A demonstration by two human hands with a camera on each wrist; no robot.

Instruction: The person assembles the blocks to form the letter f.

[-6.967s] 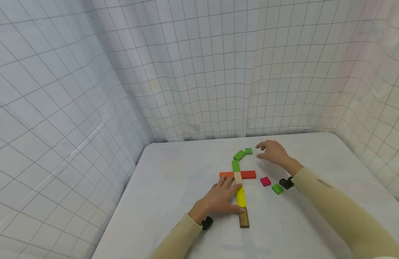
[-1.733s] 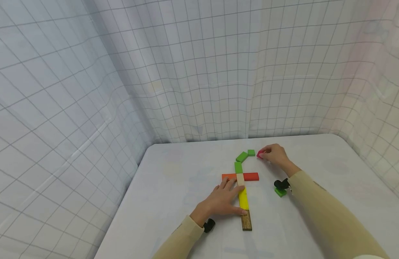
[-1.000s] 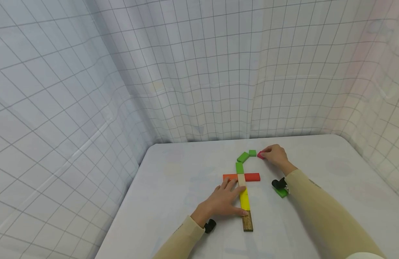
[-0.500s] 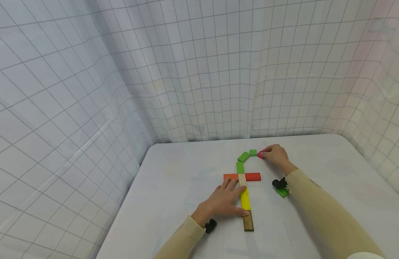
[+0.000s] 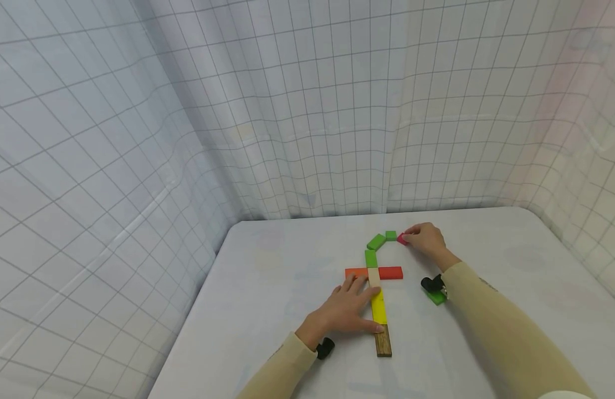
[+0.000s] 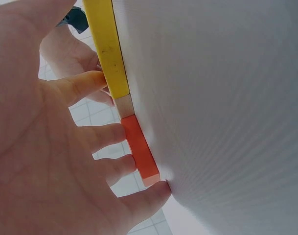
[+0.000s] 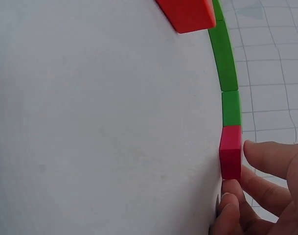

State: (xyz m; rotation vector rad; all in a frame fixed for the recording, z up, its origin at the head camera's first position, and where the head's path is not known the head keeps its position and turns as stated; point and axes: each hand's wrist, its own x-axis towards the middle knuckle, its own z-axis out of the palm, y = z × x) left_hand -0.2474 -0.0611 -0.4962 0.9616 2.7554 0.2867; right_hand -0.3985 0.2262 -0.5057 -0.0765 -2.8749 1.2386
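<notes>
At the far end of a row of wooden blocks, my right hand [image 5: 425, 238] pinches a small pink block [image 7: 231, 156] with thumb and fingers. That block lies against a small green block [image 7: 231, 108], which adjoins a longer slanted green block [image 5: 376, 242]. Another green block [image 5: 370, 259] leads down to a pale wood block [image 5: 374, 277]. My left hand [image 5: 343, 311] lies with spread fingers along the column, touching the orange block [image 6: 140, 149], the yellow block [image 6: 107, 49] and the dark brown block [image 5: 383, 342]. A red block [image 5: 390, 272] extends right from the pale one.
A loose green block [image 5: 436, 297] lies under the right wrist's black camera [image 5: 432, 284], partly hidden by it. The white table [image 5: 267, 288] is enclosed by a checked white curtain [image 5: 307, 111] at the back and sides.
The pink block has gone from beside the red block to the far end of the row, carried by my right hand, and now meets the small green block. My left hand stays put.
</notes>
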